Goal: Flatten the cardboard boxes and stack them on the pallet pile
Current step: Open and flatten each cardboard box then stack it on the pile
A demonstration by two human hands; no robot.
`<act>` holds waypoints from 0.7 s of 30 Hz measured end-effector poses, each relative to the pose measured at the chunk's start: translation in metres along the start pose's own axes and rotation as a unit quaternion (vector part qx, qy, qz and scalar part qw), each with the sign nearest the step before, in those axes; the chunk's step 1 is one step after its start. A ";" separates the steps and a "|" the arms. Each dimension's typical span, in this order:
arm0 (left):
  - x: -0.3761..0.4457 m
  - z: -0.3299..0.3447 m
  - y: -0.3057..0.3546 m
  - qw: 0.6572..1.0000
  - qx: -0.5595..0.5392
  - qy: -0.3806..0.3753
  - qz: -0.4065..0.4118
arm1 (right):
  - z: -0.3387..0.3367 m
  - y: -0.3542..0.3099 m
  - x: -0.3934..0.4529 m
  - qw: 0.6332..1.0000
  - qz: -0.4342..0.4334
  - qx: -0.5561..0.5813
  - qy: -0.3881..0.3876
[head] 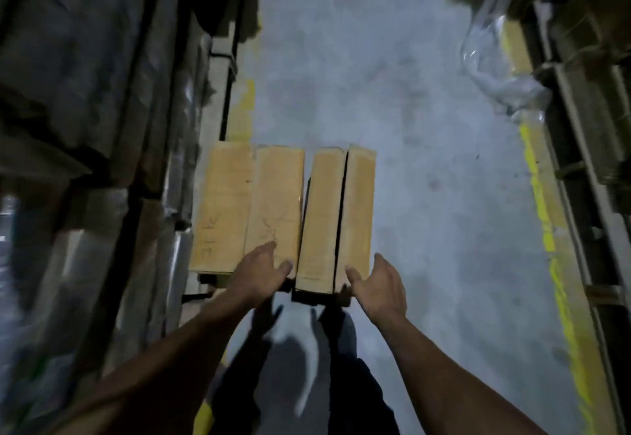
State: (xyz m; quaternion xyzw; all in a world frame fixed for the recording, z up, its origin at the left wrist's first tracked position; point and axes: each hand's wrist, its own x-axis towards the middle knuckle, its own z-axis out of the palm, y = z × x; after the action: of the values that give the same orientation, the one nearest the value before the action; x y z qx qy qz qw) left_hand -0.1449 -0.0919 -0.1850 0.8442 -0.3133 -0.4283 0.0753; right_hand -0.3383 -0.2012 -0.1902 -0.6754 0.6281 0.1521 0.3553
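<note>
Cardboard lies low on the grey concrete floor (426,127) in two tan, still box-shaped pieces side by side: a tan cardboard box on the left (249,206) and a tan cardboard box with a dark centre seam on the right (336,216). Both run lengthwise away from the person, near ends just ahead of the hands.

The left hand (261,272) has a loose, open grip, fingers straight, resting on or just over the near end of the left box; contact cannot be told for sure. The right hand (379,281) is also open, thumb touching the near right corner of the seamed box, holding nothing.

Each hand is nearest its own box. The seamed box sits between the two grips, so it looks the likelier next pick. No pallet pile is visible.
</note>
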 end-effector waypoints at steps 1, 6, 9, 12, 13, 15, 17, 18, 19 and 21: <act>0.024 0.015 0.005 1.000 -0.007 -0.002 -0.010 | 0.004 0.010 0.026 1.000 0.006 -0.001 -0.005; 0.138 0.083 0.020 0.999 -0.042 -0.001 -0.033 | 0.048 0.059 0.154 0.999 0.032 0.019 -0.026; 0.197 0.114 0.017 0.997 -0.064 0.007 -0.053 | 0.078 0.075 0.213 0.998 0.033 0.047 -0.036; 0.247 0.134 0.008 0.993 -0.082 0.049 -0.067 | 0.105 0.075 0.259 0.994 0.030 0.097 -0.046; 0.262 0.140 0.005 0.992 -0.081 0.060 -0.070 | 0.114 0.074 0.271 0.992 0.039 0.107 -0.054; 0.282 0.149 0.001 0.992 -0.083 0.061 -0.078 | 0.132 0.075 0.287 0.988 0.053 0.129 -0.065; 0.297 0.158 -0.002 0.991 -0.090 0.050 -0.085 | 0.145 0.077 0.292 0.985 0.052 0.155 -0.062; 0.301 0.163 -0.004 0.990 -0.098 0.048 -0.086 | 0.151 0.080 0.292 0.983 0.054 0.167 -0.059; 0.304 0.167 -0.005 0.989 -0.111 0.047 -0.090 | 0.156 0.085 0.291 0.980 0.058 0.179 -0.062; 0.308 0.178 -0.009 0.983 -0.139 0.050 -0.111 | 0.167 0.099 0.284 0.971 0.066 0.215 -0.080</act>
State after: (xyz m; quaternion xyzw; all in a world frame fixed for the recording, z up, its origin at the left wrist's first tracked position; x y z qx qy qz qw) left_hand -0.1432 -0.2428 -0.5075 0.8754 -0.1512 -0.4308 0.1591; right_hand -0.3458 -0.2955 -0.5209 -0.5259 0.6587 0.0901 0.5304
